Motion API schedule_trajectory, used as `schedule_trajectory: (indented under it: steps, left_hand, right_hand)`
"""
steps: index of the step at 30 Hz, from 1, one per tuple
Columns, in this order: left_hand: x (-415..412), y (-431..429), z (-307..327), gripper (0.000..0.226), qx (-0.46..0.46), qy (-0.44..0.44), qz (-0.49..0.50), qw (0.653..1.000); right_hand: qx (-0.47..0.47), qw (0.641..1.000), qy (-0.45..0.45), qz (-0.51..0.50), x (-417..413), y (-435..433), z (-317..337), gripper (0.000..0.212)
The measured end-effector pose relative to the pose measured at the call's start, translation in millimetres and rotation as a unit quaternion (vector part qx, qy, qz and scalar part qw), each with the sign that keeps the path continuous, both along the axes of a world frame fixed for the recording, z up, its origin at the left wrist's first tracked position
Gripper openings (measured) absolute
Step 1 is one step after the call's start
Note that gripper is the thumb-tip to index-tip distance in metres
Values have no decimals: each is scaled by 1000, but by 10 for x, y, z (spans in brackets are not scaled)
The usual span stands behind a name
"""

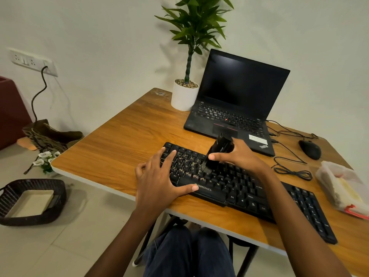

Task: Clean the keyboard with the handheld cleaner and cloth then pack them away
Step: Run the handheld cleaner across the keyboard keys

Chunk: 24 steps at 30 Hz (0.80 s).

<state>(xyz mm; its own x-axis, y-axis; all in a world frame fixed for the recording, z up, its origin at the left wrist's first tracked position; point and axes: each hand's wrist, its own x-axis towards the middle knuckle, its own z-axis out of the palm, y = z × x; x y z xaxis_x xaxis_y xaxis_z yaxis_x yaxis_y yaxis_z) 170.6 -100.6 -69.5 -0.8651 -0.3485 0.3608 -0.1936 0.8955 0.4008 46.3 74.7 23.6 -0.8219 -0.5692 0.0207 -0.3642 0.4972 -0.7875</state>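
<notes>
A black keyboard (245,188) lies slantwise on the wooden table (127,140). My left hand (159,180) presses flat on its left end, fingers spread over the keys and thumb along the front edge. My right hand (239,154) grips a black handheld cleaner (217,150), tilted with its brush end down on the keys left of the middle. No loose cloth shows; a clear plastic pouch (343,186) with something pale inside and a red zip lies at the table's right edge.
An open black laptop (235,102) and a white potted plant (184,94) stand at the back. A black mouse (310,149) with coiled cables (293,170) lies to the right. On the floor to the left sit a dark woven basket (32,202) and a bag (50,136).
</notes>
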Motion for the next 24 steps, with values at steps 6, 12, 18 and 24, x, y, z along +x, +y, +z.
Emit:
schedule_trajectory:
  steps: [6,12,18,24]
  left_hand:
    - [1,1,-5,113,-1,1,1,1000]
    - [9,-2,-4,116,4,-1,1,1000]
    - [3,0,-11,114,7,4,-1,1000]
    - [0,-1,-6,115,9,6,-3,1000]
  right_hand:
    - [-21,998,-50,18,-28,-55,-28,54]
    - [0,1000,30,0,-12,-124,-40,48]
    - [24,997,75,-13,-3,-167,-3,50]
    - [34,997,70,6,12,-222,36,47]
